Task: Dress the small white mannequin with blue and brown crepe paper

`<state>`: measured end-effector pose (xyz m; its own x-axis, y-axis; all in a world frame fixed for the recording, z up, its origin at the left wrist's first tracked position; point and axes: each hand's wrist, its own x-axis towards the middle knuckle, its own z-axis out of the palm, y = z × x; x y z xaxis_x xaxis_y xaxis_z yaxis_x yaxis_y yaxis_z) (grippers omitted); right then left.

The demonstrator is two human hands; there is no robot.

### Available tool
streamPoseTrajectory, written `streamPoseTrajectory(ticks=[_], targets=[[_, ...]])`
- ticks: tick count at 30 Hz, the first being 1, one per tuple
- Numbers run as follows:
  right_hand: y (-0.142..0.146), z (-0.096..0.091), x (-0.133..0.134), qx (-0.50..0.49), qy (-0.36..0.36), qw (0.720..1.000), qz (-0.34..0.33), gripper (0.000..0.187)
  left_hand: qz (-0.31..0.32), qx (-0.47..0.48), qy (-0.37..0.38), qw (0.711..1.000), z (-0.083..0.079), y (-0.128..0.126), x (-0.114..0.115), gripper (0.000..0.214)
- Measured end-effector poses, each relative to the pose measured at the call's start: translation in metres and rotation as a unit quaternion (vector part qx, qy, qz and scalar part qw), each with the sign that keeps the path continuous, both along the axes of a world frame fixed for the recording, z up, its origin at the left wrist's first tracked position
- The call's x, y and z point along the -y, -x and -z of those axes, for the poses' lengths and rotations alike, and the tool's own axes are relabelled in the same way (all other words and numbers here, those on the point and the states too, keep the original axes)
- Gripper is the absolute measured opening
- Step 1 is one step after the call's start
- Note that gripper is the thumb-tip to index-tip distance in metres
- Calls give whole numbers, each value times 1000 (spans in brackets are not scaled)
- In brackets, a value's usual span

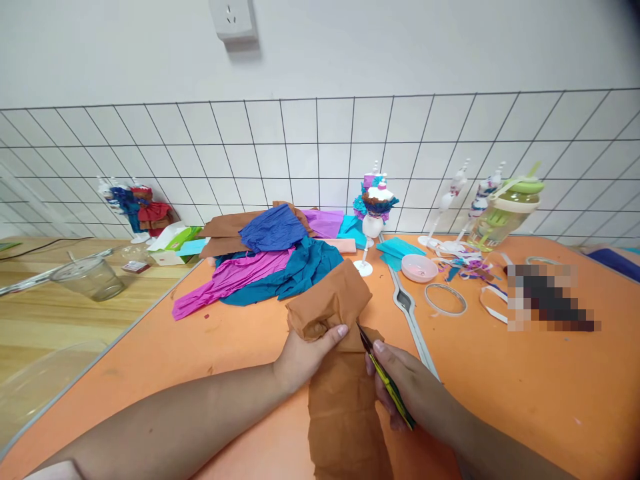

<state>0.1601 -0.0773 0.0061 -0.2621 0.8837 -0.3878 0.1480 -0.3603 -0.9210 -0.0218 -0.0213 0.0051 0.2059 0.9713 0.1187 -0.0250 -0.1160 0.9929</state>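
Note:
A long strip of brown crepe paper (345, 413) lies on the orange table (525, 400) in front of me, its far end bunched up. My left hand (307, 353) is closed on the bunched paper, thumb on top. My right hand (405, 387) grips a pair of scissors (383, 377) with yellow-green handles. Their dark blades point at the paper's right edge, just beside my left thumb.
A heap of blue, teal, magenta, purple and brown crepe paper (270, 267) lies farther back. A small mannequin stand (374, 213) dressed in paper, a pink dish (419, 268), tape rings (446, 299), a green-lidded bottle (505, 212) and a clear cup (90, 277) stand around. A wire grid backs the table.

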Motion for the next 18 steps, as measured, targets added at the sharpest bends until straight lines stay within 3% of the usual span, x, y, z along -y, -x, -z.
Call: streamPoseTrajectory(ticks=[7, 13, 18], targets=[[-1, 1, 0, 7, -30, 1000, 4, 53, 97, 24, 24, 995, 2, 1, 0, 41], [0, 2, 0, 27, -111, 993, -8, 52, 130, 5, 10, 991, -1, 1, 3, 33], [4, 6, 1, 1, -121, 993, 7, 52, 142, 35, 47, 988, -2, -2, 5, 30]])
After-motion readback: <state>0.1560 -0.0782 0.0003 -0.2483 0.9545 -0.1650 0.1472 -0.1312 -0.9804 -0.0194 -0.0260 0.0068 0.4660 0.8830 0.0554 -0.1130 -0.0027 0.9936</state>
